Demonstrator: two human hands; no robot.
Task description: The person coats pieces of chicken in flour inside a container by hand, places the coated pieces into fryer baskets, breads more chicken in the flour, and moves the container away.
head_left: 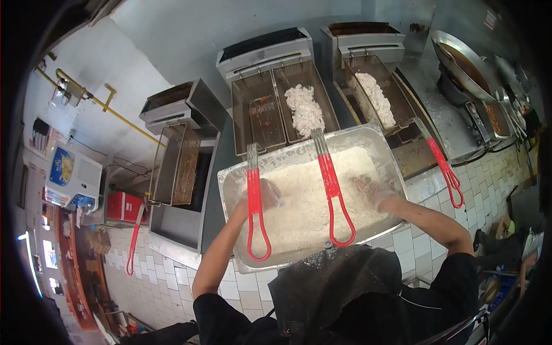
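A large metal tub [310, 259] of pale flour [299, 201] sits in front of me, below the fryers. My left hand [269, 192], in a clear plastic glove, is over the flour at the tub's left side, partly behind a red basket handle [254, 213]. At the right side, my right hand [371, 191], also gloved, is down at the flour. Blur, glove and flour hide the fingers of both hands. A second red handle [333, 201] reaches over the tub from a fry basket [322, 95] holding white floured pieces [305, 109].
Beside it, another fry basket [259, 109] holds only brown crumbs. Floured pieces [375, 98] fill part of a basket at the right fryer, its red handle [445, 167] sticking out. An empty basket [178, 164] hangs at left. A wide wok [463, 63] stands far right.
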